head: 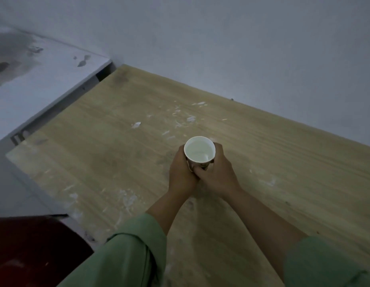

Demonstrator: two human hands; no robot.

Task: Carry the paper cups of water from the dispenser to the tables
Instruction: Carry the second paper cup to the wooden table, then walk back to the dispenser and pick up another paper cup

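Both hands are wrapped around one paper cup [199,151]. Our left hand [183,172] cups the left side of the wall, fingers curled round the far side and thumb toward us. Our right hand [218,172] mirrors it on the right side, with its thumb laid across the near face of the cup and touching the left hand below the rim. Neither hand is spread; each is closed on the cup wall.

We hold the cup upright, rim level. It is white inside and holds clear water close to the rim. A dark printed pattern shows on the outer wall between the thumbs. Whether the base rests on the surface or is held just above it, we cannot tell, since the hands hide it.

Below the cup lies a wooden table [117,141] with a pale grain, marked with white smears and scrapes. The cup sits over its middle area, well apart from every edge. The table's far edge meets a plain grey-white wall [242,48]. To the left, just beside the table, stands a white surface [45,79] with dark stains. Green sleeves [128,255] cover both forearms, pushed up from the wrists. A dark red object [30,251] occupies the lower left corner.
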